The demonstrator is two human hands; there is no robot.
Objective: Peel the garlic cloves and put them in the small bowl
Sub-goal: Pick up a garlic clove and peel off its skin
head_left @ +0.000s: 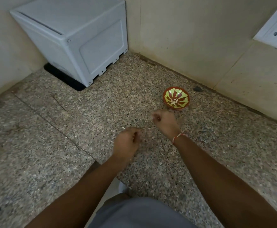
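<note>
The small bowl (pixel 176 98) is being seen on the bench (pixel 68 145), just beyond the right hand (pixel 165 123). Pale pieces are lying inside the bowl. Both grips are being kept curled; the left hand (pixel 126 143) is nearer than the bowl, and what is being held cannot be told. No writing can be read.

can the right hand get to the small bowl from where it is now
Probably yes. The right hand hangs just short of the small bowl, with only bare counter between them and nothing in the way. Its fingers are curled, perhaps around something small, but blur hides what. The left hand is clear of that path.
</note>
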